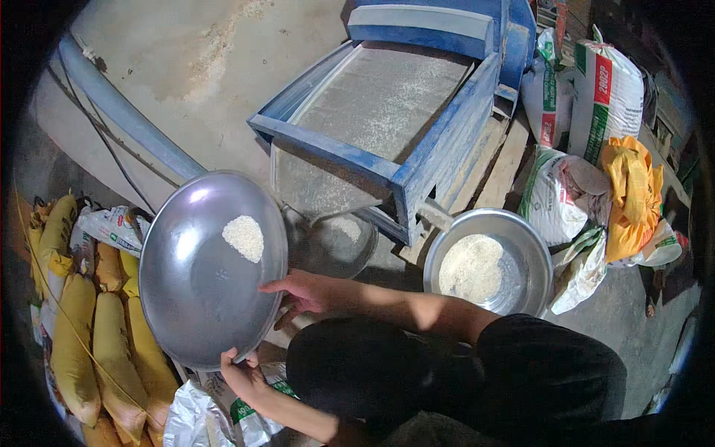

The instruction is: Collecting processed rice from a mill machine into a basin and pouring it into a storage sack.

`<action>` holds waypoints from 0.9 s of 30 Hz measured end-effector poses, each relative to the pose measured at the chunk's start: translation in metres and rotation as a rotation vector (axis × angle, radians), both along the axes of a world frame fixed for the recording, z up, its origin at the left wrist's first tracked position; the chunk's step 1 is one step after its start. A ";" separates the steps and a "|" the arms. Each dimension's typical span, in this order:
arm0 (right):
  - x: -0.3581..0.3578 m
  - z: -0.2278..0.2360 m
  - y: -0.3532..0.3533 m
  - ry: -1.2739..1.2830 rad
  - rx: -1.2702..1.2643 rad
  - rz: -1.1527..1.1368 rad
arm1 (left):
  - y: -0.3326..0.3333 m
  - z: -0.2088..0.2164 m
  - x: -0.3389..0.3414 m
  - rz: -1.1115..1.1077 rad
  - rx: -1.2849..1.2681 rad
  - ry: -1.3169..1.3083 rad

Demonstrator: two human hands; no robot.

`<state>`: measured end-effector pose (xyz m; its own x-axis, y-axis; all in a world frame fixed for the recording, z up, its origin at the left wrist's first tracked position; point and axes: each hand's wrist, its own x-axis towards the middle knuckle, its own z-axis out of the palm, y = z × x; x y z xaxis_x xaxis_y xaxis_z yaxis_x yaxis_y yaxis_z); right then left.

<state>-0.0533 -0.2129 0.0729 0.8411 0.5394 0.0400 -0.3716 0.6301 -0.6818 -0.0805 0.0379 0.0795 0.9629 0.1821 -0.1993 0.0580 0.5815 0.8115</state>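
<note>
A wide, shallow metal basin (pixel 197 298) is held up at the left, tilted, with its inside facing me. A small patch of pale grain (pixel 244 238), like rice, lies in its upper right part. My left hand (pixel 244 376) is closed on the basin's bottom rim, thumb over the edge. At the lower right rim, my right hand (pixel 299 292) grips the edge with a finger reaching onto the inside; its other fingers are partly hidden behind the rim. Behind the basin, a darker pan (pixel 335 249) sits on the floor, with some grain in it.
Ahead stands a blue wooden machine with a sloping sieve tray (pixel 372 112) and grain scattered on it. A metal bowl (pixel 532 276) of pale grain is under its side spout (pixel 436 214). Filled yellow sacks (pixel 74 343) lie left; white sacks (pixel 607 97) and an orange bag (pixel 631 194) stand right.
</note>
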 end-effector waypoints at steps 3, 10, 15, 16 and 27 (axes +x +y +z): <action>0.001 -0.014 0.000 -0.073 0.127 0.043 | -0.011 0.005 0.001 0.102 -0.013 0.052; -0.007 -0.012 -0.016 -1.027 -0.566 -0.499 | -0.010 0.004 -0.010 0.139 0.195 0.069; 0.033 -0.016 -0.020 -1.031 -0.492 -0.475 | -0.030 0.014 0.001 0.234 0.202 0.040; 0.045 -0.031 -0.002 -0.816 -0.280 -0.361 | -0.011 0.008 0.002 0.242 0.179 -0.041; 0.025 0.134 0.036 -0.219 -0.538 -0.086 | 0.020 0.048 -0.029 0.816 0.150 -0.216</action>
